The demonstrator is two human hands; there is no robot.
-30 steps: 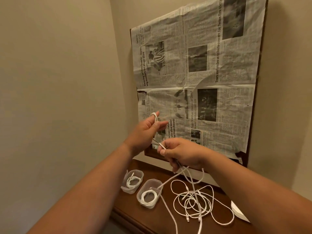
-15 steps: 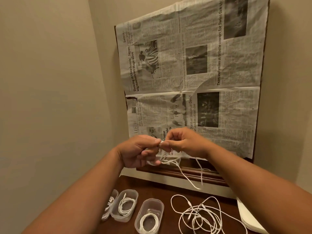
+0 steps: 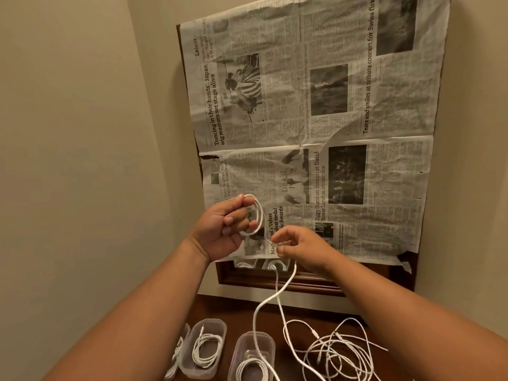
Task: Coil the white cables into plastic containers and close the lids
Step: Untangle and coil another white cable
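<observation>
We see the thin white cable (image 3: 257,215) wound in a small round loop about the curled fingers of the left hand (image 3: 220,232), palm toward us, thumb against the top of the loop; the loop stands out past the fingertips on the side nearest the right hand (image 3: 302,247). Just below the loop the right hand pinches the same cable between thumb and forefinger, its other fingers loosely bent; both hands are raised well above the table. From under the right hand two strands drop; one curves down across a clear plastic container (image 3: 255,336) that has a white coil in it, and the other runs into a tangle of loose white cables (image 3: 338,353) on the dark brown wooden table (image 3: 236,307). Just left of that container stands a second clear plastic container (image 3: 210,323), also lidless and with a coil in it; we make out part of a third (image 3: 184,335) behind the left forearm. Behind the hands, a sheet of newspaper (image 3: 343,119) covers a dark wooden frame (image 3: 275,280) leaning on the beige wall (image 3: 82,133).
</observation>
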